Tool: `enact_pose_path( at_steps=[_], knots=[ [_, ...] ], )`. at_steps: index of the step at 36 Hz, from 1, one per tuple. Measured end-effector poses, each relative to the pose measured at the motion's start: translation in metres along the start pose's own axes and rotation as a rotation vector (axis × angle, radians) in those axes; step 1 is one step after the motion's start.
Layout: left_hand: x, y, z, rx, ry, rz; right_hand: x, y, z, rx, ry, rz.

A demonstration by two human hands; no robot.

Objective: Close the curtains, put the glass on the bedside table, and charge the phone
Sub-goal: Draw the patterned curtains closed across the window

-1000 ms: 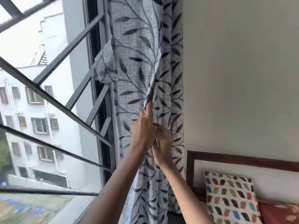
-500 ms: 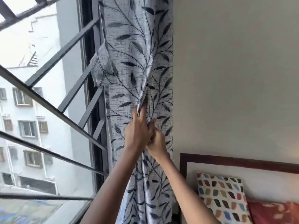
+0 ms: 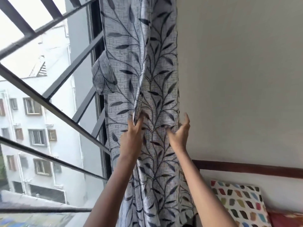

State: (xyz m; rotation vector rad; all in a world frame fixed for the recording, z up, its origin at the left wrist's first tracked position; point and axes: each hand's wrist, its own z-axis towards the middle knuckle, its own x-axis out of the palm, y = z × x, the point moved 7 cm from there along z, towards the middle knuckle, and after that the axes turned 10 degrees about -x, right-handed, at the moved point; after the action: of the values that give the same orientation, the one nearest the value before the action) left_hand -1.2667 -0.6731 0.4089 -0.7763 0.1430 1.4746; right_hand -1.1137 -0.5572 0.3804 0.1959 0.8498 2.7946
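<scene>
**Curtain** (image 3: 147, 79): one panel in view, pale grey with dark leaf sprigs. It hangs gathered into a narrow upright column, long axis vertical, with top and hem both out of frame. Not yet drawn.

**Hands:** two, both raised in front of the curtain.
- Left hand (image 3: 131, 136): fingers closed on a standing fold (image 3: 138, 104) near the curtain's middle, pinching the cloth.
- Right hand (image 3: 179, 133): fingers spread and loosely bent, holding nothing, at the curtain's right edge (whether a fingertip brushes the cloth cannot be told).

**Left of the curtain:**
- One window grille (image 3: 49, 102) of dark slanting bars, uncovered, with a block of flats (image 3: 32, 128) beyond.
- One flap (image 3: 102, 76) of the same cloth, jutting from the curtain's left edge; possibly a tie-back.

**Right of the curtain:** bare wall (image 3: 237, 79), just beside its edge.

**Below and right of the curtain:**
- One headboard (image 3: 246, 167).
- One spotted pillow (image 3: 237, 203).
- The corner of one red cushion (image 3: 287, 220).

**Governing relation, as judged:** the uncovered window lies wholly left of the curtain, so the cloth must travel leftward, across its long axis. The left hand is nearer that side and has the cloth in its grip. The right hand is free to take a second hold.

**Not in view:** glass, phone, bedside counter; count of each, none. Those two steps appear not yet begun.
</scene>
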Motion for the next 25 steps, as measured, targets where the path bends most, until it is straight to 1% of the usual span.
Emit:
enact_pose_path(
  at_steps=[2,8,10,12,14,16,18,21,22,25],
  knots=[
    [-0.005,0.002,-0.001,-0.001,0.0,-0.032,0.008,0.003,0.007,0.005,0.081,0.026],
    [-0.014,0.003,-0.005,0.057,-0.015,-0.159,0.034,0.033,0.0,-0.081,0.174,0.038],
    [-0.016,0.006,-0.008,0.021,-0.019,-0.219,0.042,0.053,-0.006,-0.117,0.209,0.072],
    [-0.017,0.011,-0.01,-0.047,-0.031,-0.23,0.05,0.078,-0.014,-0.153,0.28,0.124],
    [-0.017,0.015,-0.013,-0.082,-0.03,-0.224,0.059,0.099,-0.022,-0.145,0.355,0.209],
    [-0.024,0.017,-0.017,-0.103,-0.039,-0.226,0.066,0.112,-0.027,-0.105,0.382,0.254],
    [-0.032,0.022,-0.019,-0.155,-0.023,-0.162,0.068,0.124,-0.029,-0.07,0.38,0.235],
    [-0.04,0.024,-0.021,-0.155,0.05,0.062,0.07,0.145,-0.03,-0.057,0.389,0.135],
    [-0.044,0.023,-0.023,-0.143,0.076,0.097,0.069,0.153,-0.03,-0.056,0.384,0.079],
    [-0.066,0.015,-0.034,-0.12,0.137,0.106,0.065,0.174,-0.028,-0.079,0.332,-0.057]
  ],
)
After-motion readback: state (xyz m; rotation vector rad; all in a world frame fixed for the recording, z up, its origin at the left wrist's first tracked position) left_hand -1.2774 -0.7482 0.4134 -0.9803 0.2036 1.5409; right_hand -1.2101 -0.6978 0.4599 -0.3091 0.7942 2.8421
